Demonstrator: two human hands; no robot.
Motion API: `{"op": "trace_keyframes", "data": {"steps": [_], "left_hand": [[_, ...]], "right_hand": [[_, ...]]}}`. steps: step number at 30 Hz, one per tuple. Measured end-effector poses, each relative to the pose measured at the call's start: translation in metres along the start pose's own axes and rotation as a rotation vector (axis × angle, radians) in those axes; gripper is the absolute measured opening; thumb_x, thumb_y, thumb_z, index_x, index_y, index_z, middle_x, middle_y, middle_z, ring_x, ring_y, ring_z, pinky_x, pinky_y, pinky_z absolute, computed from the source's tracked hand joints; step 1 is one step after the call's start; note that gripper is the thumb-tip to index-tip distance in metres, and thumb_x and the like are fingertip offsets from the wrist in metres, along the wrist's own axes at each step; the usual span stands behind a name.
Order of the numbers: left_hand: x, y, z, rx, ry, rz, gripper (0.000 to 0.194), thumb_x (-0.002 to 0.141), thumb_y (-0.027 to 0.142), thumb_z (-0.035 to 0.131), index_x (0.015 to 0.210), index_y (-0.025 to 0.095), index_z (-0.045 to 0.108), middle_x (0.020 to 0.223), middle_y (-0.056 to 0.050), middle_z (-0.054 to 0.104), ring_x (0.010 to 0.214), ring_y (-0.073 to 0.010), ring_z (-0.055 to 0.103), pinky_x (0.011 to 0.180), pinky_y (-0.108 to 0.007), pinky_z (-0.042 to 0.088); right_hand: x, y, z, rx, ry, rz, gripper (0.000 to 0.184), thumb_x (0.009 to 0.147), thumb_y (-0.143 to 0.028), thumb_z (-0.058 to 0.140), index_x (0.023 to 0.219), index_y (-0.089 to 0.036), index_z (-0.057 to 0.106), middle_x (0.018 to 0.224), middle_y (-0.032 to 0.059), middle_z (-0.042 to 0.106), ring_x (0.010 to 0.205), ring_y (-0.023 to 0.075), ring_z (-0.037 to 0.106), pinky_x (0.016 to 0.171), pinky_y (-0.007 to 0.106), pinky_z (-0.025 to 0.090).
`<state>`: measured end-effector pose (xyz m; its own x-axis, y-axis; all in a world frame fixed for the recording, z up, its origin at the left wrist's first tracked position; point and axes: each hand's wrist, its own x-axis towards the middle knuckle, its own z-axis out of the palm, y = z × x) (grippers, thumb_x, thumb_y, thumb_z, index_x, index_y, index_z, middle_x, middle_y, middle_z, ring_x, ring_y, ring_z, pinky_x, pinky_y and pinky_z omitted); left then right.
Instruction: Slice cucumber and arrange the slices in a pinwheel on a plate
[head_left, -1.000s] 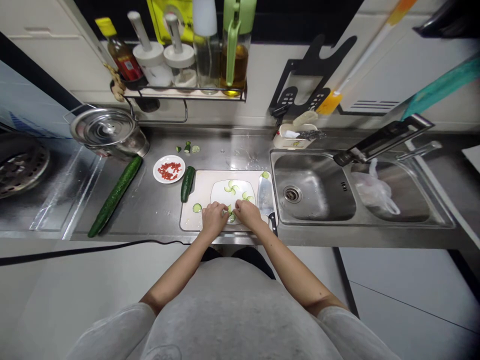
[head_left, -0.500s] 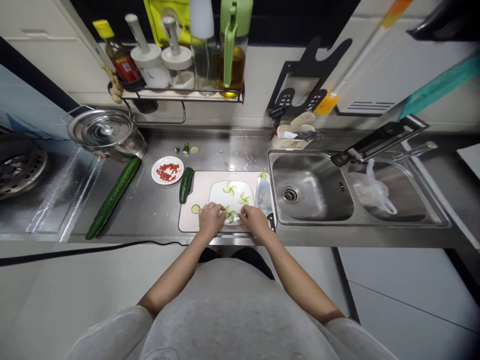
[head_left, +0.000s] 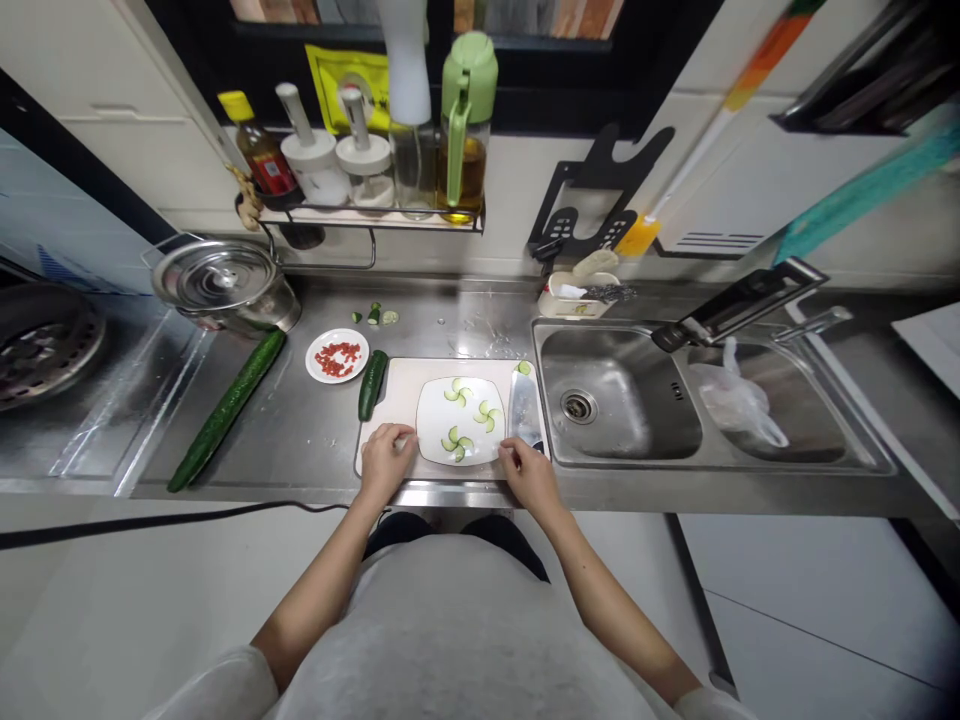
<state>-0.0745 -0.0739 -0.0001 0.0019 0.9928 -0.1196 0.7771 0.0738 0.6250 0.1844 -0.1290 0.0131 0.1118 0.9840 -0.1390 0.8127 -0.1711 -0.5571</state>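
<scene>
A white squarish plate (head_left: 436,421) lies on the cutting board (head_left: 401,382), bearing three pinwheels of thin green-edged cucumber slices (head_left: 457,443). At the plate's left rim is my left hand (head_left: 386,464), its fingers closed and the fingertips at the edge. My right hand (head_left: 531,476) is closed at the lower right rim, thumb and forefinger at the edge. To the right on the board lies a kitchen knife (head_left: 524,408), its handle partly hidden by my right hand. A cucumber round (head_left: 523,368) sits above the blade. A cut cucumber piece (head_left: 372,385) rests at the board's left edge.
Left of the board are a small white plate (head_left: 313,371) of chopped red bits, a long cucumber (head_left: 229,410) and a lidded steel pot (head_left: 225,285). Cucumber scraps (head_left: 374,315) lie behind. At right is a double sink (head_left: 622,395) holding a plastic bag (head_left: 739,400).
Both hands have moved apart, from the nearest cucumber pinwheel out to the plate's left and right rims. That pinwheel is now uncovered. The whole view has shifted slightly downward.
</scene>
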Motion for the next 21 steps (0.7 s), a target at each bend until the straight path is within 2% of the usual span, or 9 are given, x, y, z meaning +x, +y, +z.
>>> {"op": "trace_keyframes", "data": {"steps": [4,7,10,15,21], "left_hand": [[0.001,-0.027,-0.011,0.099,0.048,-0.116,0.022,0.083,0.036,0.055,0.097,0.024,0.067,0.094,-0.004,0.066,0.089,-0.0197,0.059,0.080,-0.031,0.040],[0.004,-0.036,-0.015,0.187,0.063,-0.153,0.026,0.084,0.038,0.054,0.103,0.024,0.066,0.097,-0.006,0.066,0.095,-0.0225,0.059,0.082,-0.033,0.039],[0.006,-0.036,-0.014,0.230,0.053,-0.157,0.029,0.085,0.038,0.053,0.106,0.023,0.065,0.101,-0.008,0.066,0.097,-0.0240,0.059,0.084,-0.035,0.038],[0.009,-0.032,-0.005,0.280,0.055,-0.184,0.026,0.086,0.038,0.052,0.101,0.022,0.066,0.100,-0.009,0.065,0.096,-0.0249,0.058,0.085,-0.036,0.036],[0.014,-0.033,-0.003,0.203,0.051,-0.207,0.019,0.083,0.031,0.056,0.097,0.021,0.064,0.099,-0.007,0.065,0.096,-0.0221,0.058,0.084,-0.033,0.037]], "right_hand": [[-0.002,0.008,0.001,0.029,0.042,-0.003,0.038,0.090,-0.041,0.037,0.104,-0.018,0.064,0.073,0.0031,0.064,0.067,0.0169,0.057,0.064,0.025,0.037],[-0.002,0.009,0.001,0.034,0.049,-0.025,0.040,0.090,-0.042,0.036,0.104,-0.018,0.065,0.072,0.0039,0.064,0.066,0.0173,0.057,0.064,0.025,0.038],[-0.001,0.008,0.002,0.028,0.051,-0.030,0.041,0.090,-0.044,0.036,0.104,-0.018,0.065,0.072,0.0048,0.065,0.065,0.0181,0.058,0.064,0.026,0.039],[0.000,0.006,0.005,0.018,0.046,-0.064,0.042,0.090,-0.046,0.035,0.104,-0.019,0.065,0.074,0.0055,0.066,0.065,0.0189,0.059,0.064,0.027,0.040],[0.003,0.000,0.010,0.003,0.036,-0.092,0.042,0.090,-0.047,0.036,0.102,-0.020,0.065,0.072,0.0052,0.066,0.063,0.0189,0.058,0.062,0.027,0.039]]}}
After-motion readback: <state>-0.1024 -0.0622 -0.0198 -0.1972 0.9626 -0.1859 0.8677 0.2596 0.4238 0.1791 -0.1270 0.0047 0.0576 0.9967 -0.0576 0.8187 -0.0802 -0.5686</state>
